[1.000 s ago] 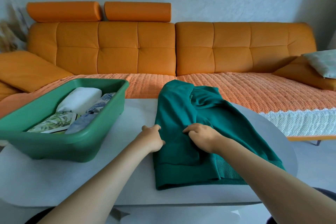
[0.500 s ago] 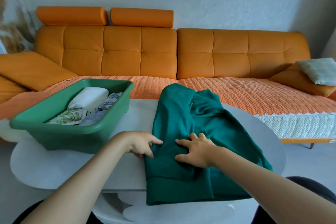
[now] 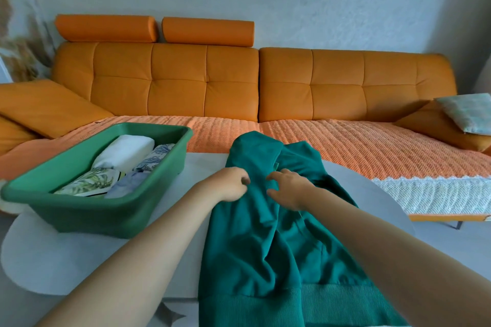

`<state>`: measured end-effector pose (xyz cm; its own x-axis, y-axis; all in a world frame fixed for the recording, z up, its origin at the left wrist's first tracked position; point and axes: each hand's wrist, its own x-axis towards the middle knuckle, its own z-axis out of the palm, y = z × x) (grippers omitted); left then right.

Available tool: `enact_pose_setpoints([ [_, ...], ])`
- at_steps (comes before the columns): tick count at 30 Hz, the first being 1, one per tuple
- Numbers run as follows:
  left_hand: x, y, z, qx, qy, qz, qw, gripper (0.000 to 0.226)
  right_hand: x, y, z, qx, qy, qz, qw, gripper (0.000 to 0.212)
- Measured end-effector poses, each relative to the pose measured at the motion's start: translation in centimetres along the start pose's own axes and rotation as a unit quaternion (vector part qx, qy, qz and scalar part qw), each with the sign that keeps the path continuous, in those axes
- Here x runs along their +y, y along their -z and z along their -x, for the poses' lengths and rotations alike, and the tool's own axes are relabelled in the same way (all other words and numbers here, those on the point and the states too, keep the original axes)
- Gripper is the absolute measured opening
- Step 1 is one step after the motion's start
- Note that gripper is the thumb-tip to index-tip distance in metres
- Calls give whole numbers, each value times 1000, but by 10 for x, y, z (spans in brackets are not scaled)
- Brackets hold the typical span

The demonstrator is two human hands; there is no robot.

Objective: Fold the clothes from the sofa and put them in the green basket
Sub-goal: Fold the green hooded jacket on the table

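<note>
Teal sweatshirt (image 3: pixel 265 233) is lying rumpled on the pale surface (image 3: pixel 79 260), right under both my grips, running lengthwise from the sofa side back toward me. My left grip (image 3: pixel 231 184) is curled up tight at the cloth's left edge, fingers tucked in, holding a bit of the fabric. My right grip (image 3: pixel 288 188) is just to the right of it, nearly touching. Its fingers are half bent with the tips down on the cloth, and honestly I can't tell if it's got a pinch or is only resting there.

Back toward me from the grips, the body is all creases, and the ribbed hem (image 3: pixel 265 305) hangs over the near edge of the surface. Beyond the grips, the top end is bunched into a hump.

Off to the left of my left grip, apart from the sweatshirt, is the green basket (image 3: pixel 79 210), also on the surface. Inside it:
- a white folded piece (image 3: pixel 125 151) at the far end
- a blue floral one (image 3: pixel 156 156) beside that
- a leaf-print one (image 3: pixel 90 183) at the near end
- a pale bluish one (image 3: pixel 127 186), also at the near end

Past both grips is the orange sofa (image 3: pixel 175 82), with a woven orange throw (image 3: pixel 345 141) over the seat. Way off to the right of my right grip, a pale patterned cushion (image 3: pixel 467 111) leans on an orange one (image 3: pixel 430 125).
</note>
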<state>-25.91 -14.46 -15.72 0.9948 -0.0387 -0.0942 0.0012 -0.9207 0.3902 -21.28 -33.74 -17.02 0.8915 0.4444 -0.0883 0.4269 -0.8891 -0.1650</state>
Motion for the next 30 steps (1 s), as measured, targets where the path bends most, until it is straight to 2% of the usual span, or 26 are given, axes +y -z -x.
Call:
enact_pose_setpoints([
  [3, 17, -1, -37, 40, -37, -22, 998, 40, 17, 6, -29, -3, -2, 2, 1000, 55],
  [7, 29, -1, -94, 66, -70, -147, 984, 48, 50, 10, -73, -5, -2, 0, 1000, 51],
  [10, 27, -3, -136, 46, -90, -233, 967, 41, 81, 10, -102, 11, -24, -1, 1000, 66],
  [12, 19, -8, -158, 14, -90, -277, 956, 46, 102, 8, -118, 30, -41, -1, 999, 68],
  [15, 5, -25, -178, -18, -51, -247, 968, 60, 128, 0, -136, 28, -51, 10, 998, 60],
  [18, -5, -50, -189, -9, -17, -195, 981, 58, 142, -13, -146, 28, -64, -18, 997, 45],
  [22, -11, -59, -203, 4, 20, -179, 984, 57, 146, -28, -147, 55, -73, -3, 996, 42],
  [25, -8, -60, -208, 9, 57, -179, 982, 59, 145, -30, -144, 79, -120, 33, 989, 53],
  [27, -5, -64, -209, 23, 60, -194, 979, 59, 147, -29, -140, 73, -195, 37, 977, 74],
  [29, -4, -69, -205, 56, 29, -208, 976, 56, 152, -23, -136, 55, -267, -9, 962, 92],
  [30, -5, -70, -203, 75, 2, -211, 975, 54, 153, -20, -135, 51, -282, -37, 957, 92],
])
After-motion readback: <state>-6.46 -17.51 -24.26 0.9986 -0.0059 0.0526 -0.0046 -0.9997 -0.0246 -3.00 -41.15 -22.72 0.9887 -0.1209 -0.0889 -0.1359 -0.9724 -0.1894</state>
